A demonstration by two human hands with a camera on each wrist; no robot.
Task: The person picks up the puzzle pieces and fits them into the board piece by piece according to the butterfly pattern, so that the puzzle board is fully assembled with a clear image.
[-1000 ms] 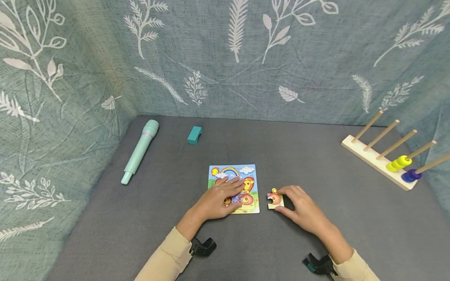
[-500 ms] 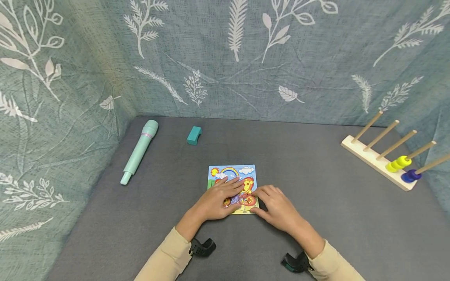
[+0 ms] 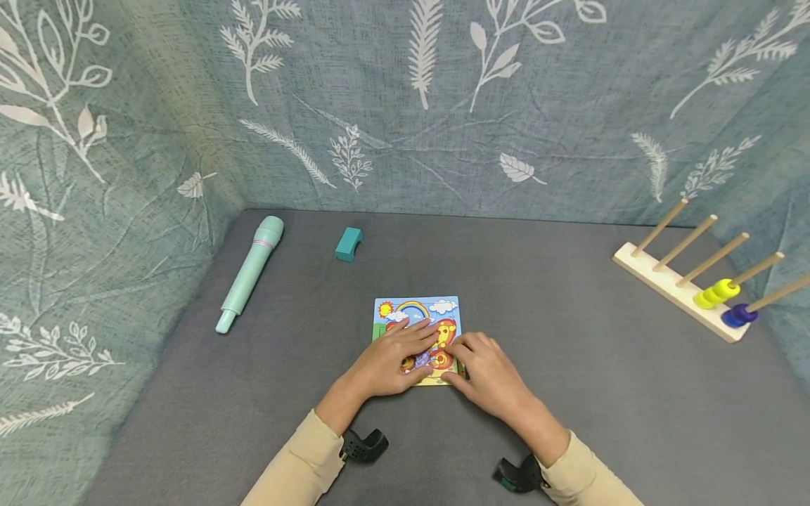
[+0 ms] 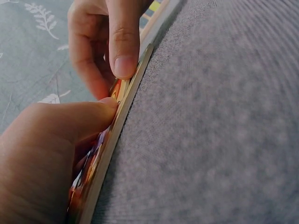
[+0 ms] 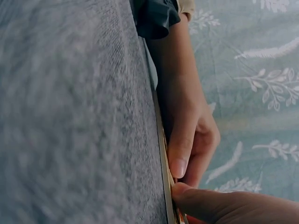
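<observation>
A square picture puzzle [image 3: 443, 307], with a sun, rainbow and clouds along its top, lies flat on the dark cloth. Across its middle rests my left hand [image 3: 382, 360], fingers spread and palm down, covering much of the picture. At the puzzle's lower right corner my right hand [image 3: 493, 376] pinches a jigsaw piece [image 3: 441, 360] between thumb and fingers. The piece lies over that corner, and how it sits there is partly hidden. In the left wrist view, both thumbs are close together above the puzzle's wooden edge [image 4: 108, 149].
A mint-green toy microphone [image 3: 249, 277] lies at the left. Behind the puzzle sits a teal block [image 3: 349, 244] with an arched cutout. At the far right stands a wooden peg stand [image 3: 671, 288] with yellow and dark blue beads. Patterned curtains [image 3: 405, 133] border the table.
My right hand has carried the jigsaw piece leftward from beside the puzzle onto its lower right corner. The left hand has stayed on the puzzle.
</observation>
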